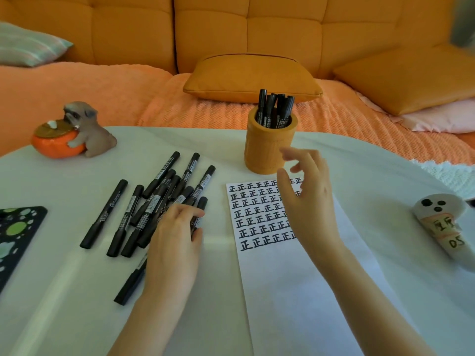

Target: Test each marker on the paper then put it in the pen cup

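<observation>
Trouble lies in the heap: the left hand point(174, 240) pinches one black plastic marker point(202, 203) between its fingers point(191, 212) at the edge of the pile point(154, 199) on the white counter point(64, 291), and lifting it may roll its neighbours. The right hand point(308, 199) hovers released over the inked white paper point(257, 214), beside the orange cylindrical pen cup point(264, 150).

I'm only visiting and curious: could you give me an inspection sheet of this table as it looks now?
Surface: table under a creased white cloth.
Job's things: loose markers piled on the left; paper with rows of black characters; orange pen cup behind it, holding stored markers.
Clutter: dog figurine, dark green-spotted board, white ghost-faced toy.
Hands: left hand pinches one marker at the pile's edge; right hand open above the paper, holding nothing.
Cables: nothing seen.
Surroundings: orange sofa with cushions.
</observation>
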A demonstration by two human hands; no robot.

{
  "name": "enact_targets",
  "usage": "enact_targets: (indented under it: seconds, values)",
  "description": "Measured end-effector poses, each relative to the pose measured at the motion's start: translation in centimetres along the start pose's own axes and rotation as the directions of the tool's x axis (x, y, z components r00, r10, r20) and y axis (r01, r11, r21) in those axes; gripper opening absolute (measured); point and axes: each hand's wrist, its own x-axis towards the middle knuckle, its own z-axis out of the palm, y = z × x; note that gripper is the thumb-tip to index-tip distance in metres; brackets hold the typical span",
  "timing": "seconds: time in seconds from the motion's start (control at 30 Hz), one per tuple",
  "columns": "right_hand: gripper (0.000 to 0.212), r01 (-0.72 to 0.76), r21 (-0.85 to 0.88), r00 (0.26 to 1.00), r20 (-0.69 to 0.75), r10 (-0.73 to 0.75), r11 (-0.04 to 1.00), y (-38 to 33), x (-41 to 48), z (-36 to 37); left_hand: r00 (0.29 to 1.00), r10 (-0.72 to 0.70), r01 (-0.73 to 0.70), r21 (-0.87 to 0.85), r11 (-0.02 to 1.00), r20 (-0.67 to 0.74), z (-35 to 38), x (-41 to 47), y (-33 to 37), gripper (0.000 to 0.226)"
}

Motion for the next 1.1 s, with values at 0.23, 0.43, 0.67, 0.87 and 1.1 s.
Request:
enact_targets:
  seconds: [0.23,0.43,0.67,0.87,1.1]
  values:
    - [0.017,-0.299,0.149,0.944,0.189,0.270,0.942,-1.5,-3.7,-1.2,0.998,0.055,-0.060,-0.215,0.975,-0.028,-0.2,-0.3,0.9,0.029]
    - [0.029,-0.639,0.335,0.754,0.453,0.476,0.693,-1.9,-3.9,-0.7,0.980,0.134,-0.002,-0.671,0.742,0.146,-1.2,-0.6,3.2,0.036]
    - [0.024,-0.635,0.461,0.772,0.416,0.480,0.621,-1.9,-3.8,-1.1,0.964,0.157,0.005,-0.607,0.795,0.215,-0.6,-1.3,3.3,0.038]
    - [0.027,-0.580,0.513,0.814,0.336,0.474,0.633,-1.8,-3.8,-1.9,0.911,0.197,0.019,-0.516,0.857,0.362,-0.4,-1.3,3.2,0.006]
    - [0.036,-0.572,0.482,0.814,0.430,0.389,0.664,-2.3,-3.9,-1.8,0.875,0.257,-0.020,-0.501,0.865,0.410,0.0,-1.9,3.6,0.018]
